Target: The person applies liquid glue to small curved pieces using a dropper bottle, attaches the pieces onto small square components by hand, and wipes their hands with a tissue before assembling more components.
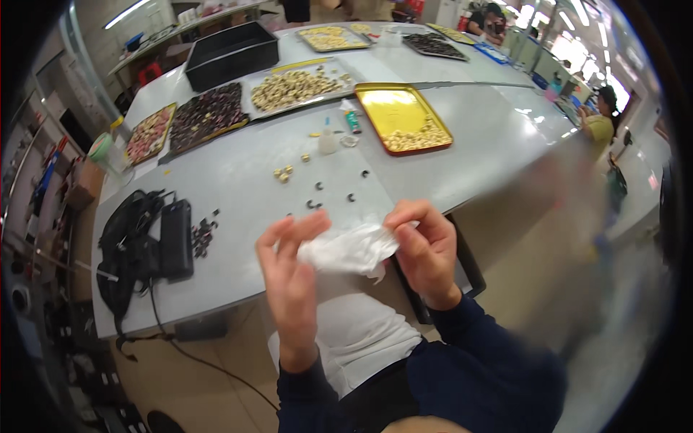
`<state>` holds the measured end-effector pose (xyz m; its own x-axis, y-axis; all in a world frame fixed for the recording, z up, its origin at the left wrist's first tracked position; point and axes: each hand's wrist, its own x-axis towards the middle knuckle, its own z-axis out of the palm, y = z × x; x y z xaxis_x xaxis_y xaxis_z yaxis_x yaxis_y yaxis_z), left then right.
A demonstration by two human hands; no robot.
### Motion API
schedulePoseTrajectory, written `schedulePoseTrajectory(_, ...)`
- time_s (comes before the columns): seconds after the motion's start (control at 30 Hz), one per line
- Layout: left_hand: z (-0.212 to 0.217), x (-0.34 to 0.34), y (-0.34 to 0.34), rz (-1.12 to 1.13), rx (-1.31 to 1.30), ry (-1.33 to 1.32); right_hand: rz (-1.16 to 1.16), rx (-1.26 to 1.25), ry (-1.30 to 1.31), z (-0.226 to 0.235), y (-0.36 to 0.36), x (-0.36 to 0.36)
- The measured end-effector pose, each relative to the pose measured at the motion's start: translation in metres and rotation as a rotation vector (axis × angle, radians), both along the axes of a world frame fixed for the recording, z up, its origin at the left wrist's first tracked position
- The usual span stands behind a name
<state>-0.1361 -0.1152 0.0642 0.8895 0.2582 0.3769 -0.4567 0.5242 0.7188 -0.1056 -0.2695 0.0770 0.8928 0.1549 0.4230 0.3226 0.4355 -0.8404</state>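
A crumpled white tissue or thin cloth (pixel 348 249) hangs between my hands, just past the table's near edge and above my lap. My right hand (pixel 427 249) pinches its right end between thumb and fingertips. My left hand (pixel 290 263) is beside the tissue's other end, its fingers raised and spread; it is slightly blurred, and whether it touches the tissue is unclear. Beyond my hands, several small dark curved pieces (pixel 313 205) lie scattered on the grey table (pixel 238 195). A little farther off sits a small group of gold-coloured pieces (pixel 283 173).
A black device (pixel 175 239) with straps and a cable lies at the left, beside small dark bits (pixel 203 237). Farther back are a yellow tray (pixel 401 108) of pale pieces, a tray of gold pieces (pixel 299 88), dark pieces (pixel 209 115) and a black bin (pixel 232 56).
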Motion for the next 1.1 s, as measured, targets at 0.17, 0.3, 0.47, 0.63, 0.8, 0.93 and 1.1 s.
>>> schedulePoseTrajectory(0.17,0.011,-0.006,-0.002,0.133,0.624,-0.163,0.095,0.036,-0.091,0.011,0.005,-0.004)
schedulePoseTrajectory(0.3,0.018,-0.008,-0.004,0.102,0.456,-0.078,-0.065,-0.055,-0.352,0.021,-0.005,0.007)
schedulePoseTrajectory(0.47,0.025,-0.021,0.007,0.092,0.378,-0.007,-0.138,-0.382,-0.636,0.024,-0.014,0.012)
schedulePoseTrajectory(0.63,0.041,-0.029,0.019,0.107,0.388,-0.032,0.061,-0.135,-0.547,0.042,-0.007,0.013)
schedulePoseTrajectory(0.8,0.059,-0.025,0.010,0.008,0.009,-0.355,0.380,0.370,-0.379,0.080,0.015,-0.001)
schedulePoseTrajectory(0.93,0.084,-0.069,0.008,0.112,0.091,-0.420,0.572,0.451,-0.339,0.086,0.026,-0.026)
schedulePoseTrajectory(1.1,0.076,-0.083,-0.037,0.047,-0.296,-0.457,0.525,0.583,-0.217,0.088,0.040,-0.064)
